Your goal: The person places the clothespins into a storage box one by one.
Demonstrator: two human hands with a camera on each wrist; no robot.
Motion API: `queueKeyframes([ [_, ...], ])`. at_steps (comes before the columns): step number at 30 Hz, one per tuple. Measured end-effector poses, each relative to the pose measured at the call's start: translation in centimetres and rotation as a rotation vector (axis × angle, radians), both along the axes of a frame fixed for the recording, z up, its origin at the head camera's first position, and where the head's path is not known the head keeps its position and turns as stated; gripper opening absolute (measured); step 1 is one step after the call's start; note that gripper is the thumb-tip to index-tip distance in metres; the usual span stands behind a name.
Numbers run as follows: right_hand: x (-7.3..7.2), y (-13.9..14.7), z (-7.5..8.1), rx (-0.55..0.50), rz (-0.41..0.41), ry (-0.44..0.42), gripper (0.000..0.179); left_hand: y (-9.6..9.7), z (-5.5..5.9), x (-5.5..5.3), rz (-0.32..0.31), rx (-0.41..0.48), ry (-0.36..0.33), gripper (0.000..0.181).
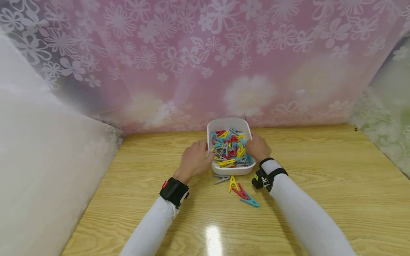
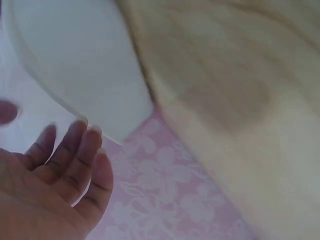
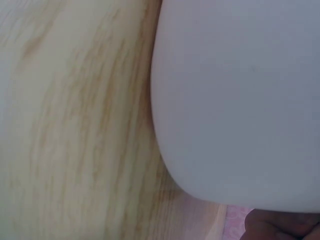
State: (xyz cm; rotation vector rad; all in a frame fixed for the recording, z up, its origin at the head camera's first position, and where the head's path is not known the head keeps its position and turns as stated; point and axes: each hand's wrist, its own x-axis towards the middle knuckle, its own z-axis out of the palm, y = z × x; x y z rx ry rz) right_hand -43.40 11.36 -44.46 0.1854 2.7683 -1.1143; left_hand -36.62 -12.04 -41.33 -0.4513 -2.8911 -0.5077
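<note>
A white plastic tub [image 1: 230, 171] heaped with red, yellow, blue and grey clothespins [image 1: 229, 147] stands on the table near the curtain. My right hand [image 1: 258, 147] grips its right rim, thumb inside over the clothespins and fingers outside; the right wrist view shows mostly the tub's outer wall [image 3: 235, 100] and a bit of finger. At the left rim is my left hand [image 1: 196, 160]. The left wrist view shows its fingers [image 2: 75, 170] loosely bent, fingertips at the rim and thumb apart from them.
Just in front of the tub lie several loose clothespins: a grey one [image 1: 222, 178], a yellow one [image 1: 233, 184], a red one [image 1: 241, 192] and a blue one [image 1: 250, 201]. Behind is a pink flowered curtain [image 1: 192, 71]; a white sheet [image 1: 48, 142] borders the wooden table [image 1: 320, 185] at left.
</note>
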Motion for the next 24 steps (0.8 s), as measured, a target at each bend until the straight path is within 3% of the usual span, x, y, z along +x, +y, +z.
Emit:
queueKeyframes([
  [2, 0.0, 0.0, 0.0, 0.0, 0.002, 0.006, 0.05, -0.6, -0.4, 0.3, 0.019, 0.017, -0.034, 0.017],
  [5, -0.1, 0.1, -0.1, 0.0, 0.002, 0.014, 0.049, -1.5, -1.1, 0.9, 0.015, 0.001, -0.091, 0.021],
  [9, -0.3, 0.2, -0.2, 0.003, 0.004, 0.014, 0.048, -1.8, -1.9, 1.7, -0.051, -0.053, -0.199, 0.033],
  [13, -0.2, 0.1, -0.2, -0.001, 0.008, 0.011, 0.047, -1.4, -2.2, 2.6, -0.116, -0.121, -0.267, 0.03],
  [18, 0.0, 0.1, -0.1, -0.004, 0.0, -0.004, 0.047, -0.3, -2.3, 3.4, -0.168, -0.148, -0.283, 0.04],
  [24, 0.0, 0.1, 0.1, -0.004, 0.0, -0.004, 0.048, 0.6, -2.5, 3.9, -0.207, -0.17, -0.189, 0.033],
])
